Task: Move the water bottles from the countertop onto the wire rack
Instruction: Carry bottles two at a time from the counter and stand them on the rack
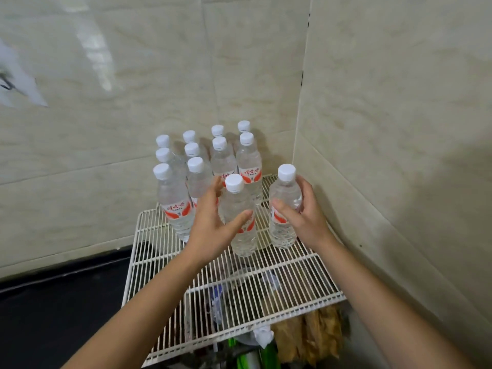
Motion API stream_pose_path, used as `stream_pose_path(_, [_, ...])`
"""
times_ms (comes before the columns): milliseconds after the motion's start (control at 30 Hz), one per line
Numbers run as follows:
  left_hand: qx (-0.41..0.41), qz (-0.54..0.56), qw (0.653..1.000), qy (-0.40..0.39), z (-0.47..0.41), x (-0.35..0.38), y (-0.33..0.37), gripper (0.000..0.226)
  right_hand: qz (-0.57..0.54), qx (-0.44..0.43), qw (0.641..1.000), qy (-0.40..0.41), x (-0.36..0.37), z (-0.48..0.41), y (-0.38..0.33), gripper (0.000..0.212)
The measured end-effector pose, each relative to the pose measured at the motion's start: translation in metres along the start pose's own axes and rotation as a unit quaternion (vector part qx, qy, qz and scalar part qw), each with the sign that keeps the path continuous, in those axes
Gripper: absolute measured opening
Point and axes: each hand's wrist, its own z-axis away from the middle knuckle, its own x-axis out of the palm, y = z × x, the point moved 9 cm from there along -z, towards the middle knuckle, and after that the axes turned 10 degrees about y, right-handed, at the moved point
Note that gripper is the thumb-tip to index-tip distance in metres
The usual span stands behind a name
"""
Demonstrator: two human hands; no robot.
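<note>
Several clear water bottles (223,158) with white caps and red-and-white labels stand upright in rows at the back of a white wire rack (279,272). My left hand (213,222) is wrapped around one bottle (241,235) standing on the rack in front of the rows. My right hand (303,211) grips another bottle (283,230) to the right, its base on or just above the wires near the wall corner.
Beige tiled walls meet in a corner right behind and beside the rack. A dark countertop (53,315) lies to the left below. Under the rack sit bags, green items and brown packets (311,334). The rack's front half holds nothing.
</note>
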Motion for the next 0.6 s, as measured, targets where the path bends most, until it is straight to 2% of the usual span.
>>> stream_pose_path(67, [0.048,-0.037,0.998,0.019,-0.008,-0.013,0.016,0.089,0.037,-0.028,0.999,0.023,-0.006,-0.006,-0.018,0.074])
stream_pose_path(167, [0.133,-0.11,0.985,0.018,-0.024,-0.022,0.041,0.063,0.144,-0.088,0.983,0.077,-0.019,-0.015,-0.051,0.059])
stream_pose_path(233, [0.172,-0.145,0.974,-0.001,-0.033,-0.022,0.05,0.049,0.211,-0.118,0.969,0.058,-0.017,-0.019,-0.068,0.046])
stream_pose_path(333, [0.203,-0.173,0.963,-0.04,-0.046,-0.015,0.055,0.044,0.267,-0.131,0.955,-0.007,-0.007,-0.028,-0.081,0.034])
stream_pose_path(600, [0.185,-0.175,0.966,-0.035,-0.089,-0.011,0.068,0.038,0.314,-0.155,0.935,-0.062,0.026,-0.059,-0.092,0.039])
